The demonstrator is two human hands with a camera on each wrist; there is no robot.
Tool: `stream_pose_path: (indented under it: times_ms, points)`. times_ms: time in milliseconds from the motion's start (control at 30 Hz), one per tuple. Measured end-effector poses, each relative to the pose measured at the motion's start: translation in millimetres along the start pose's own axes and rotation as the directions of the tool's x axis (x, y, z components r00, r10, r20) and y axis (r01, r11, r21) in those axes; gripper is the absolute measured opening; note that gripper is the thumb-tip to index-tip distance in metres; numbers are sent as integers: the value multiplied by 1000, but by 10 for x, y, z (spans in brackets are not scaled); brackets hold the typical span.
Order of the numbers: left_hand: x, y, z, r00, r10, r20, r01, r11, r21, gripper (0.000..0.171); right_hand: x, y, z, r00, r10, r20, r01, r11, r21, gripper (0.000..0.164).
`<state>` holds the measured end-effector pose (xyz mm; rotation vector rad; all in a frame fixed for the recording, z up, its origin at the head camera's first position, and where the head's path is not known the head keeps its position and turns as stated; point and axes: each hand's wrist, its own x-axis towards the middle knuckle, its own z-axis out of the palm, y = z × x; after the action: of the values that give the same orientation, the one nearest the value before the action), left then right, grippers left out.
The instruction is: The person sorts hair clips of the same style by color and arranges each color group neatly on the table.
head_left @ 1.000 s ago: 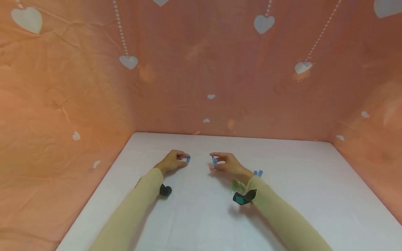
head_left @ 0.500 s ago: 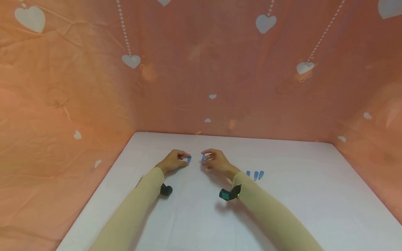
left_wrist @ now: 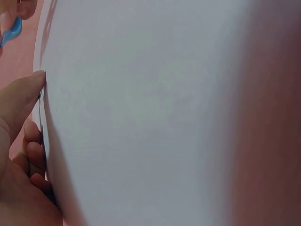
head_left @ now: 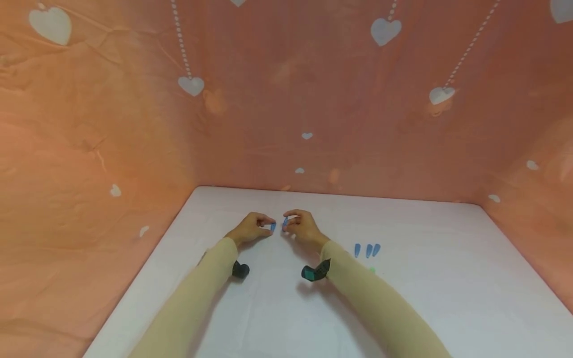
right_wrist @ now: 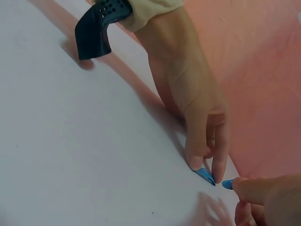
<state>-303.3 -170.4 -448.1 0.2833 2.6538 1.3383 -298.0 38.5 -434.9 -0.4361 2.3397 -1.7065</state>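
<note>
Left hand: grip narrow, pinching one blue clip toward twelve o'clock of the desk. Right hand: grip narrow, pinching a second blue clip, near the first at two o'clock. Three loose blue clips: on the desk, between three and four o'clock of the right hand.

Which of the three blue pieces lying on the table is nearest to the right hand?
The leftmost blue piece in the head view. A gap separates it from the other two blue pieces, which lie close together, farther from the right hand.
</note>
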Motion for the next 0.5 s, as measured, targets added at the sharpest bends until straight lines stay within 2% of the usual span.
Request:
stream_pose_path:
  times_ms: [167,400,500]
  points:
    - [-14,38,19,1000,-8,4,8,1000,-3,35,44,30,35,999,10,-33,-10,1000,12,36]
    - [-12,49,4,1000,-16,1,16,1000,0,34,91,56,151,998,-64,-8,64,998,22,34]
    - [-7,33,-1,1000,-25,3,25,1000,-2,33,123,83,206,997,-73,-20,72,997,-23,33]
